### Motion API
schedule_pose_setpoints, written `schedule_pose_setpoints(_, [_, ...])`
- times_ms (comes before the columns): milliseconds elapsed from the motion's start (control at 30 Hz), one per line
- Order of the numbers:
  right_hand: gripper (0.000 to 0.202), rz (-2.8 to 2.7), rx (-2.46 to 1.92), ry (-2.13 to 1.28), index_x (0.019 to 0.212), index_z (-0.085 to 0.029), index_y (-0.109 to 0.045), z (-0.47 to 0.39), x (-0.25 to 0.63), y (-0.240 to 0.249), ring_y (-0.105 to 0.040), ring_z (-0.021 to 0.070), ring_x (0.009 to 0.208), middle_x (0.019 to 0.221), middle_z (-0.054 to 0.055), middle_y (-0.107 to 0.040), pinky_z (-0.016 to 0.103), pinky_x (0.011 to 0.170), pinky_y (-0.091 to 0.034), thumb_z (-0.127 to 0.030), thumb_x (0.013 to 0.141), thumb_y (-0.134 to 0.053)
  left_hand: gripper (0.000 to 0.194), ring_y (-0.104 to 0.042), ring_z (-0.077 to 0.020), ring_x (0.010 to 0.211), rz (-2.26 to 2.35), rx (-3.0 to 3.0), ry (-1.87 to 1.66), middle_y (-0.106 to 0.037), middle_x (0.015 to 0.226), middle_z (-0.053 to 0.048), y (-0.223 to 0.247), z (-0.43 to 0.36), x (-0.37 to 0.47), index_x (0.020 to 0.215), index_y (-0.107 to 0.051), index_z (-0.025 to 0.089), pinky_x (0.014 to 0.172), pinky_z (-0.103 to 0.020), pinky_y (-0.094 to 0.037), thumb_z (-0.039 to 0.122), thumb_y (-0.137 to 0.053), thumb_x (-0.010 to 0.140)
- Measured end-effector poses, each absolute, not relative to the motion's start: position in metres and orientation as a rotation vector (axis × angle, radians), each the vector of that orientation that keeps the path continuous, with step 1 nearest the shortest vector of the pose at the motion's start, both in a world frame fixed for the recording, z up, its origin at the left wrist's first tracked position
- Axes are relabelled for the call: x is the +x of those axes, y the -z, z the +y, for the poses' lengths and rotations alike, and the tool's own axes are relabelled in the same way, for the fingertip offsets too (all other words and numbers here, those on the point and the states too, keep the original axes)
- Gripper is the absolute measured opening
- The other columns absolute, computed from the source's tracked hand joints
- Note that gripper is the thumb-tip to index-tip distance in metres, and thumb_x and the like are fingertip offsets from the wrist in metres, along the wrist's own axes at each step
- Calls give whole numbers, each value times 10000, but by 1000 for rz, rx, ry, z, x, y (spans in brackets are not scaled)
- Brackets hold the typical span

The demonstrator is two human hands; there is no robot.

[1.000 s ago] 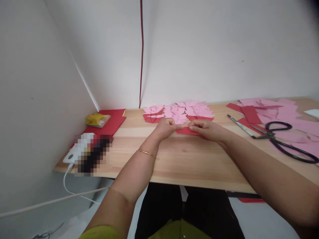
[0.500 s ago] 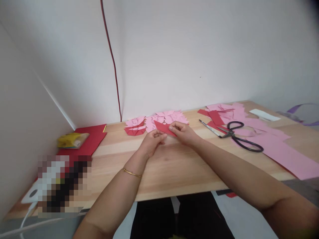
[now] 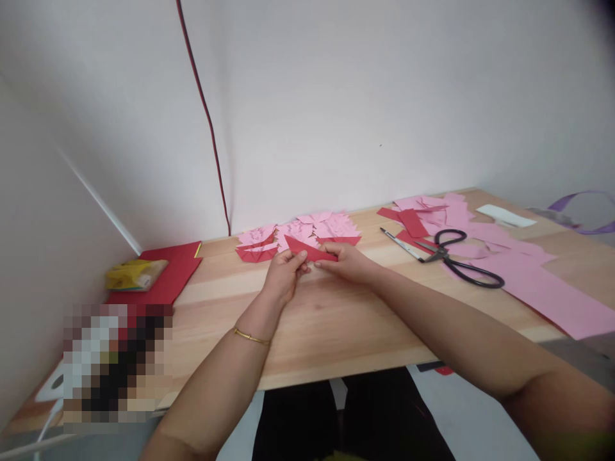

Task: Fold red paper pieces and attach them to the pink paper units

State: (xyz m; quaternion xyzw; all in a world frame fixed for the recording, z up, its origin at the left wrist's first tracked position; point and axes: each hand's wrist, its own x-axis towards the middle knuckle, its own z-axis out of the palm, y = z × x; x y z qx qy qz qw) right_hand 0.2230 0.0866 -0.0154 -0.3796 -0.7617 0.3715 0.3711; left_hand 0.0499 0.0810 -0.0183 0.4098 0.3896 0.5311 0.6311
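A folded piece of red paper (image 3: 307, 250) is held up between both hands over the table. My left hand (image 3: 284, 272) pinches its lower left part between thumb and fingers, a gold bangle on that wrist. My right hand (image 3: 346, 261) grips the right end, its fingers covering part of the sheet. Just behind lie several pink paper cutouts with jagged edges (image 3: 336, 225). Beside them, left of my hands, rests a folded red paper shape (image 3: 256, 251).
Black-handled scissors (image 3: 442, 254) and a pen (image 3: 402, 244) lie to the right, by pink paper sheets (image 3: 538, 288) and red strips (image 3: 414, 223). On the left are red sheets (image 3: 185, 275) with a yellow packet (image 3: 134, 275). A white strip (image 3: 505, 216) is at far right.
The red paper has turned flatter between my hands. My right hand has shifted from pinching its top edge to gripping its right end. The view has tilted slightly.
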Motion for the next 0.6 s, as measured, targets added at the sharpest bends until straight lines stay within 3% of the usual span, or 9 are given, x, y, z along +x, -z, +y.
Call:
schedule_pose_setpoints(300, [294,-1898,-994,-1069,857,-173,-613,90,228,16,-564,175,820,855,20,-630,282,736,-436,-441,739,-617,273,-574,-110,569,780,814,-1180,-589,603,5,16,82,48,710,-562,150,672,-314,-507,375,-713,676])
schedule_pose_setpoints(433, [286,-1916,-1020,-1048,863,-183,-621,91,229,18,-551,161,771,826,9,-616,267,688,-427,-444,749,-605,270,-638,-150,648,763,705,-1187,-639,685,-17,13,83,46,761,-543,170,732,-357,-518,369,-710,686])
schedule_pose_setpoints(600, [305,-1895,-1040,-1010,805,-171,-614,93,229,22,-506,136,693,750,-2,-569,252,627,-398,-471,752,-588,271,-673,-193,712,725,634,-1179,-634,639,-21,13,84,44,735,-521,172,791,-392,-521,354,-717,689])
